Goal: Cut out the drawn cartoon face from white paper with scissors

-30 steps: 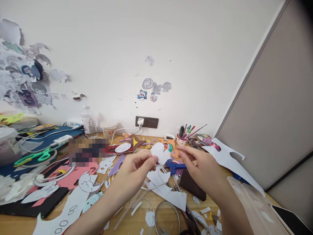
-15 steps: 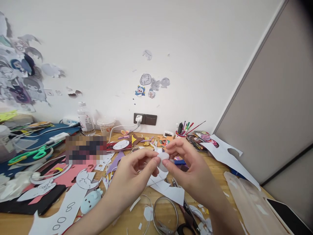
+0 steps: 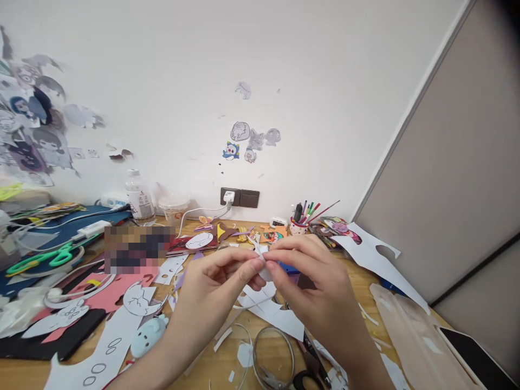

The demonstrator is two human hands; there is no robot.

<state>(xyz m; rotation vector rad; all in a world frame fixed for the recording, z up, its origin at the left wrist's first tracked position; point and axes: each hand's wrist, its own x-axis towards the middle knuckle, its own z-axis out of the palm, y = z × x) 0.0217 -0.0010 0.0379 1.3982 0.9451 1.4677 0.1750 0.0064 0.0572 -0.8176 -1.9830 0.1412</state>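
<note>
Small white paper cutout [image 3: 263,262] pinched at frame centre, raised above the wooden surface [image 3: 219,364], mostly hidden behind fingertips, shape not clear. Left hand [image 3: 213,292] closed on it from 9 o'clock, thumb and forefinger meeting at its edge. Right hand [image 3: 314,290] closed on it from 3 o'clock, fingers curled over the top, fingertips of both hands touching. Directly below at 6 o'clock, larger white paper offcuts [image 3: 272,314] lying flat, with a clear tape ring [image 3: 273,355] just beyond and black-handled scissors [image 3: 311,368] beside it toward 5 o'clock. At 7 o'clock, a small pale blue plush toy [image 3: 149,336] resting against a long white sheet with drawn ovals [image 3: 101,355]. At 8 o'clock, pink paper [image 3: 117,290] under a white cracked-egg cutout [image 3: 138,299]. Farther out at 9 o'clock, green scissors [image 3: 40,259] on dark blue material. At 12 o'clock, beyond the hands, coloured paper figures [image 3: 244,234], a wall socket with a white charger [image 3: 239,197], and stickers on the wall [image 3: 247,140]. At 1 o'clock, a small cup of pens and brushes [image 3: 300,222]. At 2 o'clock, a large white sheet with a cut notch [image 3: 377,257]. At 11 o'clock, a clear bottle [image 3: 138,197] and a plastic cup [image 3: 174,208] against the wall
</note>
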